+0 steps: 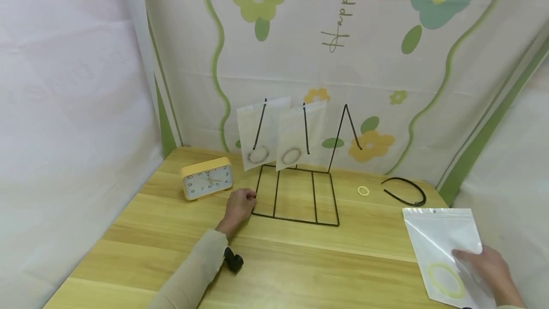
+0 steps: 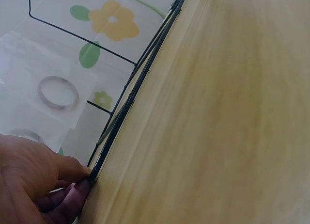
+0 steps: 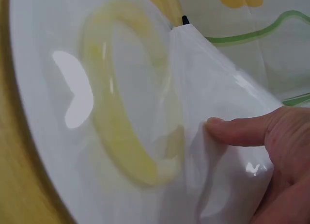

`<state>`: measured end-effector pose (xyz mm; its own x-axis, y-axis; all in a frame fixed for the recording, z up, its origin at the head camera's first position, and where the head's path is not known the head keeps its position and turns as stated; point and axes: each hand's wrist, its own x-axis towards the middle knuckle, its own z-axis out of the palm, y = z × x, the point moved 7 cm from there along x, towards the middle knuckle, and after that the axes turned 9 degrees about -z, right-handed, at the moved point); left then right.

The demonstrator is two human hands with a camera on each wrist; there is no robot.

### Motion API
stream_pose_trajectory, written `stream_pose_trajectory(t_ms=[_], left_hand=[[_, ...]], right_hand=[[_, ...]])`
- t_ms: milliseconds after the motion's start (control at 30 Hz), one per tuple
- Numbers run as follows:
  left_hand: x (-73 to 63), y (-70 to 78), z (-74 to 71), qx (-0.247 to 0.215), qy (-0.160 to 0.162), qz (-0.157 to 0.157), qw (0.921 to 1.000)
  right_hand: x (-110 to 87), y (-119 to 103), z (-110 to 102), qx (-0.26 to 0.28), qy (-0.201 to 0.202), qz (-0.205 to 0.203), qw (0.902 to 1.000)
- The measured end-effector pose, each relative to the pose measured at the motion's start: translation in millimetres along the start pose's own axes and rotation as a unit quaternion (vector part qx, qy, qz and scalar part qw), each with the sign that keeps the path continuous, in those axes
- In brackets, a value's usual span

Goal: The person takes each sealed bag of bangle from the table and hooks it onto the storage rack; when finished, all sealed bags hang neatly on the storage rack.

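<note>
At the front left of a black wire display rack (image 1: 296, 221), my left hand (image 1: 239, 206) pinches the base wire between thumb and fingers. Two translucent bags, a left one (image 1: 250, 128) and a right one (image 1: 289, 130), hang on the rack's hooks, each with a brownish ring inside. The third hook (image 1: 354, 130), on the right, carries nothing. Off to the right, my right hand (image 1: 489, 266) grips a white zip bag (image 1: 422, 237) by its side, thumb on the front. Through its clear face shows a pale yellow ring (image 3: 106, 117).
A yellow alarm clock (image 1: 208, 178) stands left of the rack. On the table's right side lie a small yellow ring (image 1: 363, 188) and a black headband (image 1: 422, 195). Behind the table (image 1: 300, 261) hangs a flower-printed cloth (image 1: 377, 75).
</note>
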<state>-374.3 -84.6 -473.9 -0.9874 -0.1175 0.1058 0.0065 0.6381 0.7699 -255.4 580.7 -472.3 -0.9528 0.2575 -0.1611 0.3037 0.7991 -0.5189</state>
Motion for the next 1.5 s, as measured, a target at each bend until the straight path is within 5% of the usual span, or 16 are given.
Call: stream_pose_trajectory(t_ms=[233,467,867,1033,1233,1500], left_hand=[[-0.5,-3.6,2.6,0.003,-0.001,-0.004,1.0000],[0.8,-2.7,2.9,-0.001,0.002,-0.003,1.0000],[-0.1,0.5,0.7,-0.001,0.003,0.004,1.0000],[-0.4,0.1,-0.4,0.000,0.004,0.004,1.0000],[-0.3,-1.0,0.0,0.000,0.003,0.002,1.0000],[0.3,-0.1,0.7,0.003,0.004,0.005,1.0000]], right_hand=[[-13.8,-35,-21,0.013,0.082,-0.115,0.9898],[-36.7,-95,-33,0.104,0.105,-0.141,0.9789],[-63.6,-198,-30,0.264,0.197,-0.241,0.9128],[-70.1,-228,-23,0.342,0.189,-0.292,0.8728],[-77.1,-255,-13,0.487,0.146,-0.348,0.7882],[-86.5,-268,-10,0.582,0.135,-0.397,0.6969]])
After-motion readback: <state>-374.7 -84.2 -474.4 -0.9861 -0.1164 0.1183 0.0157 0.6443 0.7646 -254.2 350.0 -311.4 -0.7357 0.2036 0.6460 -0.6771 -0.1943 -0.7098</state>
